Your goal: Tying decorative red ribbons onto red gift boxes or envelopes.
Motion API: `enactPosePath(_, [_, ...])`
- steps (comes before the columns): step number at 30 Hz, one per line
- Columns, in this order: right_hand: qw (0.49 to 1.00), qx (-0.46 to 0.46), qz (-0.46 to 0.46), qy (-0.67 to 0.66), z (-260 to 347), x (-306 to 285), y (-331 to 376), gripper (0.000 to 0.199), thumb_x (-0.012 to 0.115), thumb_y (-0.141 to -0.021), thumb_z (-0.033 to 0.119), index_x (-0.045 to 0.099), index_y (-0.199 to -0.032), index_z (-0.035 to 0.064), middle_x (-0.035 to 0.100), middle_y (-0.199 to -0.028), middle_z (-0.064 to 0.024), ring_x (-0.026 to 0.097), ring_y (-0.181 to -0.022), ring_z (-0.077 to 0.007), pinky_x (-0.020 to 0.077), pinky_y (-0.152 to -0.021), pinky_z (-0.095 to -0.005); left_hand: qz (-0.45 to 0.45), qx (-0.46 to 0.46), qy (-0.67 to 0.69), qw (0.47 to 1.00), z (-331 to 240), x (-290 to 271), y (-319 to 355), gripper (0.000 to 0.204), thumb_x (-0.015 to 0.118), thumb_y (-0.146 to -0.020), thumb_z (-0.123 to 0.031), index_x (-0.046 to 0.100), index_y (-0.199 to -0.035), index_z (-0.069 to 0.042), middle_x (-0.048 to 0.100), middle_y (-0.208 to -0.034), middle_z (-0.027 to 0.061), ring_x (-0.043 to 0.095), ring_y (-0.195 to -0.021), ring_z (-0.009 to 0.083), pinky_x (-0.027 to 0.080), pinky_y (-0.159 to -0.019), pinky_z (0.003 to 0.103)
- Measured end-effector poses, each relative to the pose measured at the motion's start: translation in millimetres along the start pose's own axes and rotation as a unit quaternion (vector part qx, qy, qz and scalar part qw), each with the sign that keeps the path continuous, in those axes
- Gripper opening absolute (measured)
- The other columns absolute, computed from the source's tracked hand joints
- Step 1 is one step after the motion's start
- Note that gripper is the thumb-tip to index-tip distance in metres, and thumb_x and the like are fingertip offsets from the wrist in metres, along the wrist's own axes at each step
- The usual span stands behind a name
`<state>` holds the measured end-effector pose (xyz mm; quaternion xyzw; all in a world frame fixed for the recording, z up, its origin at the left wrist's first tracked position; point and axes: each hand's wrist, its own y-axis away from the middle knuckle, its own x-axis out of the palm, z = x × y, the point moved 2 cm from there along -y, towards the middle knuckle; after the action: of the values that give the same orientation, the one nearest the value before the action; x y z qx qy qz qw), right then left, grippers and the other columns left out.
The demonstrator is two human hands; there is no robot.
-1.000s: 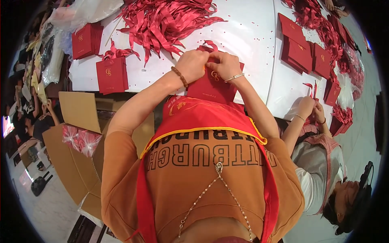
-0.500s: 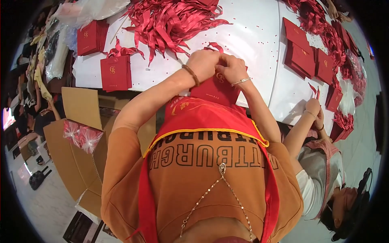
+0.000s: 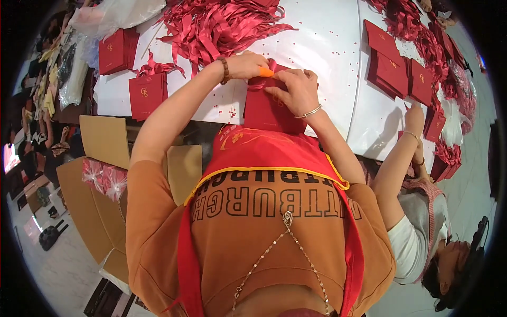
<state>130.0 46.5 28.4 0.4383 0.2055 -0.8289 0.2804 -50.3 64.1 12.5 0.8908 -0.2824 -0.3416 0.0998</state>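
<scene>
A dark red paper gift bag (image 3: 268,112) stands at the table's near edge, in front of my apron. Red ribbon (image 3: 257,85) lies across its top, with a loop rising above. My left hand (image 3: 244,66) is closed on the ribbon from the left; an orange cover shows on one fingertip. Opposite it, my right hand (image 3: 299,91) has bent fingers at the same ribbon, meeting the orange tip. Its thumb lies lower, over the bag's front. The exact grip between the fingertips is partly hidden.
A heap of red ribbons (image 3: 216,31) covers the table's far middle. Red bags (image 3: 148,96) stand at left. An open cardboard box (image 3: 87,206) is below them. At right, a co-worker's hand (image 3: 414,119) works near more stacked bags (image 3: 388,76). Small red dots are scattered about.
My hands were close together over the bag's top; the left has moved left and slightly up, and the right has opened out. More ribbon and the orange fingertip now show.
</scene>
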Motion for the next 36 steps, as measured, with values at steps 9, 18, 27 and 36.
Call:
enactPosePath(9, [0.999, -0.010, -0.032, -0.005, 6.1, -0.8, 1.9, 0.025, 0.066, -0.072, 0.031, 0.065, -0.088, 0.0128, 0.063, -0.087, -0.0034, 0.055, -0.089, -0.0191, 0.0299, -0.085, -0.0393, 0.114, 0.035, 0.088, 0.989, 8.0, 3.8, -24.2, 0.019, 0.054, -0.072, -0.018, 0.063, -0.078, -0.002, 0.054, -0.057, 0.0019, 0.045, -0.054, 0.0125, 0.037, -0.053, 0.029])
enactPosePath(18, [0.998, -0.003, -0.037, -0.053, -2.2, 3.8, 0.6, 0.019, 0.064, -0.073, 0.027, 0.066, -0.087, 0.0142, 0.063, -0.083, -0.0027, 0.055, -0.087, -0.0184, 0.0290, -0.084, -0.0383, 0.080, -0.051, 0.101, 0.990, -6.4, 2.9, -9.4, 0.013, 0.055, -0.077, -0.014, 0.060, -0.075, -0.002, 0.052, -0.069, -0.0021, 0.045, -0.064, 0.0069, 0.036, -0.055, 0.023])
enactPosePath(27, [0.998, -0.026, -0.006, -0.048, 3.9, 2.4, -4.2, 0.018, 0.065, -0.073, 0.026, 0.066, -0.087, 0.0151, 0.063, -0.085, -0.0028, 0.054, -0.091, -0.0179, 0.0286, -0.085, -0.0393, 0.156, -0.074, 0.106, 0.979, 4.7, -0.5, -11.4, 0.016, 0.053, -0.077, -0.012, 0.063, -0.082, -0.001, 0.057, -0.077, -0.0002, 0.049, -0.071, 0.0077, 0.039, -0.063, 0.022])
enactPosePath(36, [0.999, -0.010, 0.000, -0.053, -0.3, 3.7, -4.1, 0.022, 0.064, -0.073, 0.030, 0.066, -0.091, 0.0166, 0.063, -0.088, -0.0039, 0.053, -0.093, -0.0186, 0.0291, -0.084, -0.0371, -0.108, -0.123, 0.235, 0.958, 1.1, 3.9, -14.2, 0.029, 0.051, -0.086, -0.032, 0.054, -0.102, -0.009, 0.054, -0.072, 0.0000, 0.045, -0.061, 0.0063, 0.037, -0.056, 0.021])
